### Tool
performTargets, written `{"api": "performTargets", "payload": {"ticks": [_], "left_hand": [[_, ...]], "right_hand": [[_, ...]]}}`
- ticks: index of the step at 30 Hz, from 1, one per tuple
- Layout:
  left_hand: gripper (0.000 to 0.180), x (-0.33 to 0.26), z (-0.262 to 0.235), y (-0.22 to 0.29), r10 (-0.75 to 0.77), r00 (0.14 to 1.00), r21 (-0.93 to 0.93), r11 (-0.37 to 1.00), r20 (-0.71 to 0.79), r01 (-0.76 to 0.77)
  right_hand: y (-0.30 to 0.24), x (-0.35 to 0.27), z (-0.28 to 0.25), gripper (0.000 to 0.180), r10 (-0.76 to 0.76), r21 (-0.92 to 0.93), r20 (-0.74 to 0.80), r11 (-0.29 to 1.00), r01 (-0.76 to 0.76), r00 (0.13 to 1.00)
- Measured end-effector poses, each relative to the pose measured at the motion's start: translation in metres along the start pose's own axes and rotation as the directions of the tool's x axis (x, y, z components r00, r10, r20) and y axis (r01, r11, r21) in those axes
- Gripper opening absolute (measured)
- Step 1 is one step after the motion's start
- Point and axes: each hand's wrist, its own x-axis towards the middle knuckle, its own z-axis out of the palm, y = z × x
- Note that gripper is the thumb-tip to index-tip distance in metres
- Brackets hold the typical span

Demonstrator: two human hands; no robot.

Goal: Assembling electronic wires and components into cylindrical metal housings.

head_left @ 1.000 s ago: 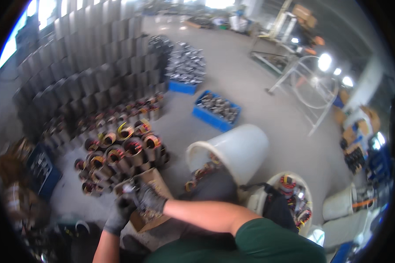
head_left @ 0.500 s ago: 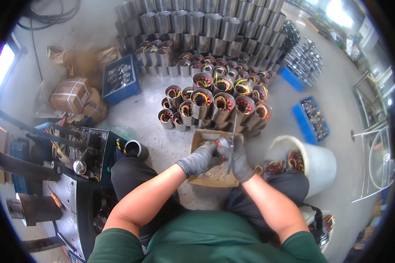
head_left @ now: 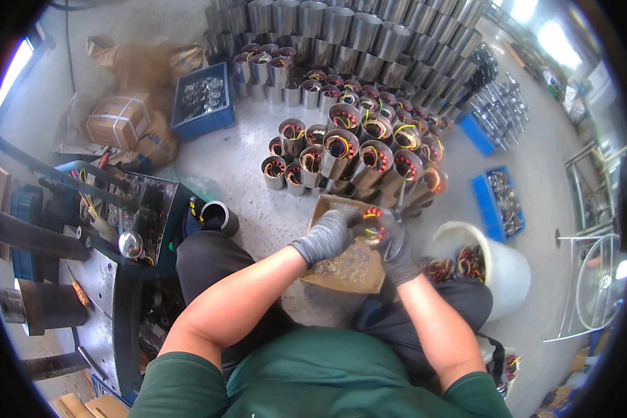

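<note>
My left hand [head_left: 329,235], in a grey knit glove, is closed on the edge of a small motor stator [head_left: 374,227] with red insulation and windings. My right hand [head_left: 398,256], gloved alike, is at the stator's right side, its fingers curled. A long thin metal tool [head_left: 402,193] sticks up from the right hand; its kind is not plain, and the fingers hide its lower part. Both hands are over an open cardboard box [head_left: 343,283] with small coloured scraps on its bottom.
Metal cylinders with wired stators inside [head_left: 339,150] stand stacked ahead. A white bucket [head_left: 514,268] holding stators is at my right. Blue bins [head_left: 203,125] of metal parts stand farther off. A dark bench [head_left: 108,313] with tools is at my left.
The stator has been turned so that its red ring face shows between my hands. The right hand and its tool have moved right, away from the left hand. The whole view has shifted slightly.
</note>
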Motion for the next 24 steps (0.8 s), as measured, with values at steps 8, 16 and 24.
{"api": "performTargets", "payload": {"ticks": [8, 16, 24], "left_hand": [[0.019, 0.001, -0.01, 0.011, 0.109, 0.985, 0.075, 0.992, -0.135, -0.1], [0.026, -0.002, 0.008, 0.004, 0.057, 0.964, -0.024, 0.998, 0.261, -0.053], [0.029, -0.007, 0.006, 0.012, -0.043, 0.985, -0.357, 0.928, 0.169, 0.102]], "right_hand": [[-0.006, -0.013, 0.012, 0.035, -0.108, -0.061, 0.058, 0.992, 0.112, 0.992], [0.001, -0.014, 0.01, 0.038, 0.002, -0.07, -0.002, 0.998, -0.003, 1.0], [0.001, -0.014, 0.008, 0.047, -0.119, -0.315, -0.045, 0.944, 0.098, 0.992]]}}
